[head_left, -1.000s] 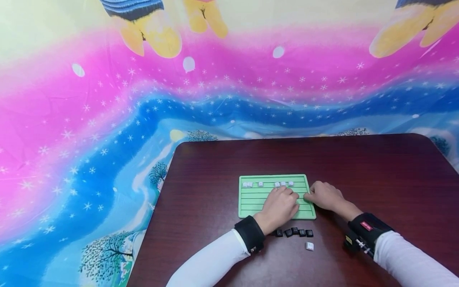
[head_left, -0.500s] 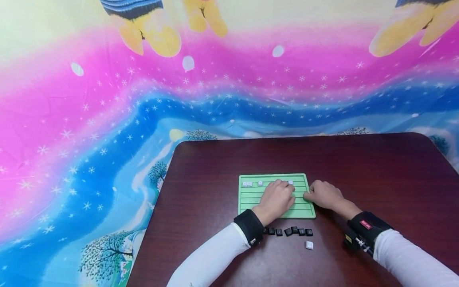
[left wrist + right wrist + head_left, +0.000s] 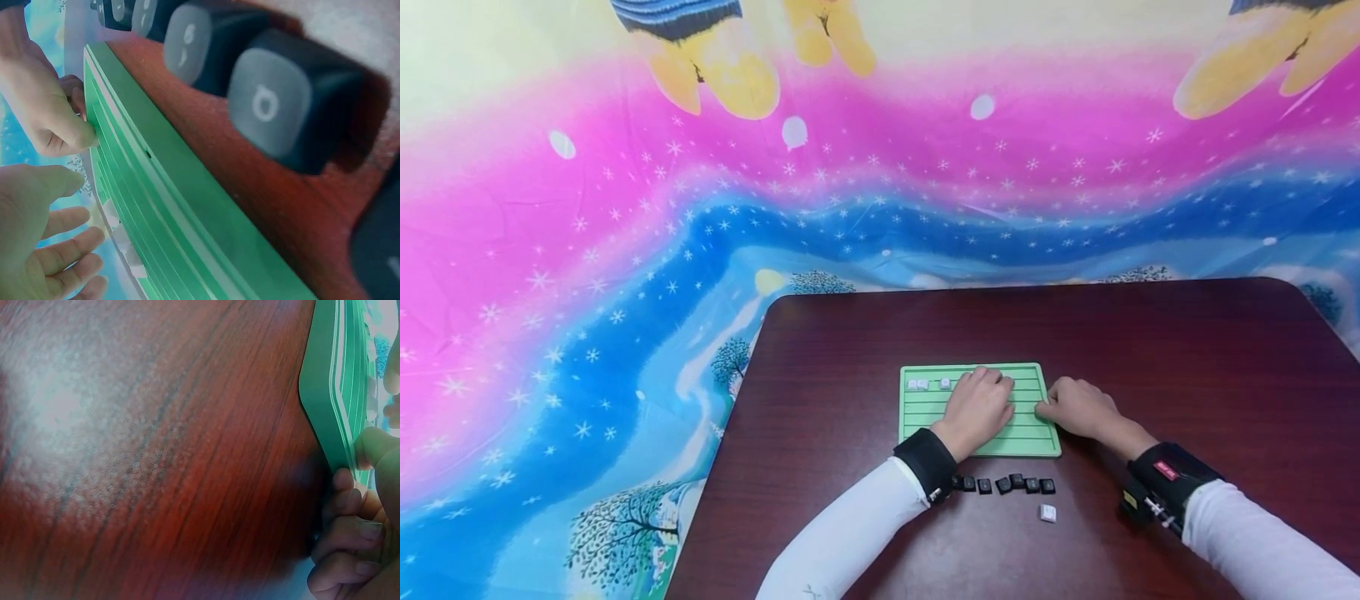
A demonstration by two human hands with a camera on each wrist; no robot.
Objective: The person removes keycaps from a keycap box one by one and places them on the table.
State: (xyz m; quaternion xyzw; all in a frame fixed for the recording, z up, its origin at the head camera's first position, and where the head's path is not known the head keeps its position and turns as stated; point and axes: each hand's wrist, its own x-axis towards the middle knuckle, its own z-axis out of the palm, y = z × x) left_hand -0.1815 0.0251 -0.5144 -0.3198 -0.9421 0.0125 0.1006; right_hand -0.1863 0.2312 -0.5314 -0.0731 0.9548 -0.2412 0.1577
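I'd worry that the left hand (image 3: 976,411), fingers loosely apart, knocks the white keycaps (image 3: 945,384) askew if the green tray (image 3: 923,421), in from the far edge of the tabletop (image 3: 842,358), slips from the right hand (image 3: 1080,407), whose grip pinches its side.

Surface (image 3: 827,367): bare and passable from the tray's 9 o'clock round through 12 to 2.
Green tray (image 3: 1033,437): lower grooves reachable from 4 o'clock.
Left hand (image 3: 976,408): covers its middle up to 12; left sleeve (image 3: 850,521) bars 8 o'clock.
Right hand (image 3: 1078,407): blocks 3 o'clock.
Black keycaps (image 3: 1017,481): obstruct 6 o'clock.
White keycap (image 3: 1048,513): just beyond, 5 o'clock.
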